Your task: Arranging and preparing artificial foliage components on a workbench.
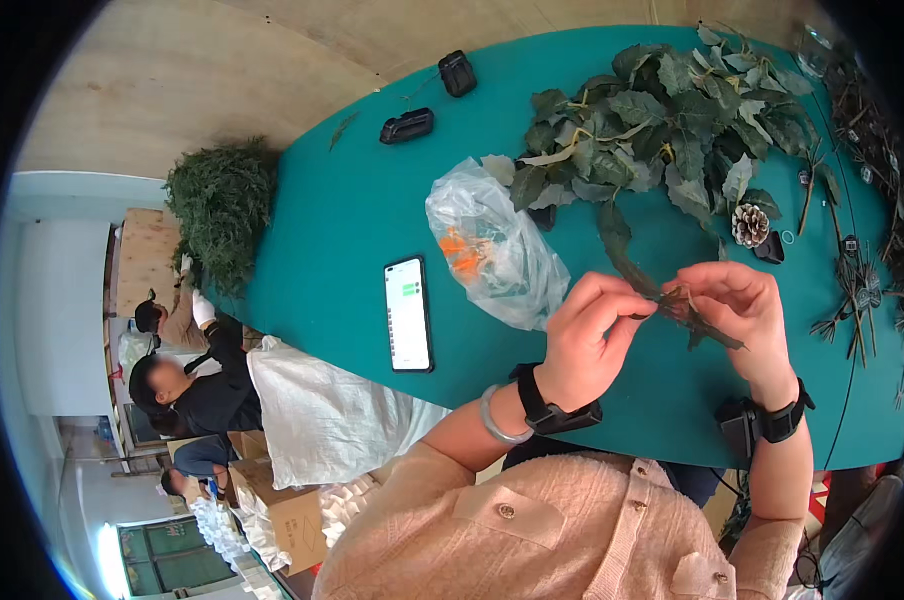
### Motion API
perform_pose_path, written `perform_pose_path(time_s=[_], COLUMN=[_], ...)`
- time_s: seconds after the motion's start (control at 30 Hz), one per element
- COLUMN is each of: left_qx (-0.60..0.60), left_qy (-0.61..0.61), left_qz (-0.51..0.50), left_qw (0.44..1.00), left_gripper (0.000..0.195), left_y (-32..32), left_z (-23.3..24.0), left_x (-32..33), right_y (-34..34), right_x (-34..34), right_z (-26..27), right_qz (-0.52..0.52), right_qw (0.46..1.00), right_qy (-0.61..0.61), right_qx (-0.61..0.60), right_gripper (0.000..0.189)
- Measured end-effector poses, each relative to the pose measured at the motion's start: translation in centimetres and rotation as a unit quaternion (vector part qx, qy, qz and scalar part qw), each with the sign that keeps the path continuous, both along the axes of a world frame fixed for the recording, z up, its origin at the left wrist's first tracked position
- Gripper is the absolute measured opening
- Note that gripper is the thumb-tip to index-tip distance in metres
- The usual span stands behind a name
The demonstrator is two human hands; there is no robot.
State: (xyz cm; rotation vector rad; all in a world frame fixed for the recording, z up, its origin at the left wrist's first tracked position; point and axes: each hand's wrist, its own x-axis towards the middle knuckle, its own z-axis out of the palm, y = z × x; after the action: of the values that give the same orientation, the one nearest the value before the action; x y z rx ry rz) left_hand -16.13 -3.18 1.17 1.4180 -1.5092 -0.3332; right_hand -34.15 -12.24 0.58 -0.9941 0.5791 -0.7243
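Both hands meet over the green table (332, 225), close to my body. My left hand (594, 330) pinches an artificial leafy stem (626, 251) between thumb and fingers. On the same stem, just to the right, my right hand (737, 315) grips it near a leaf whose tip hangs below the fingers. Beyond the hands lies a large pile of artificial green leaves (647, 120). A pine cone with pale-tipped scales (750, 226) rests near my right hand. To the left of my left hand is a clear plastic bag (497, 247) with orange marks.
A lit smartphone (407, 315) lies left of the bag. Two black cases (458, 73) sit near the far edge. Brown twig stems (861, 300) lie at right. A bushy green bundle (223, 210) stands at the left end, where other people (211, 382) are beside a white sack (339, 412).
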Motion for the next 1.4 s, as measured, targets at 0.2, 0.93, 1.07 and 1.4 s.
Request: perform_pose_path(time_s=[0.2, 0.93, 1.07, 1.4], left_qx=[0.018, -0.007, -0.005, -0.017], left_qy=[0.009, -0.014, -0.012, -0.033], left_qz=[0.000, 0.011, 0.013, 0.012], left_qw=[1.000, 1.000, 1.000, 0.999], left_gripper=[0.020, 0.021, 0.022, 0.024], left_y=[0.1, 0.0, 0.1, 0.1], left_z=[0.0, -0.5, -0.5, -0.7], left_x=[0.0, -0.5, -0.6, -0.7], right_y=[0.1, 1.5, 1.7, 1.5], right_x=[0.3, 1.2, 1.4, 1.2], right_z=[-0.3, -0.1, -0.4, -0.6], right_qz=[-0.002, -0.076, -0.080, -0.074], right_qw=[0.999, 0.997, 0.996, 0.997], right_qy=[-0.005, 0.026, 0.014, 0.029], right_qx=[-0.036, -0.015, -0.030, -0.020], right_gripper=[0.027, 0.020, 0.018, 0.014])
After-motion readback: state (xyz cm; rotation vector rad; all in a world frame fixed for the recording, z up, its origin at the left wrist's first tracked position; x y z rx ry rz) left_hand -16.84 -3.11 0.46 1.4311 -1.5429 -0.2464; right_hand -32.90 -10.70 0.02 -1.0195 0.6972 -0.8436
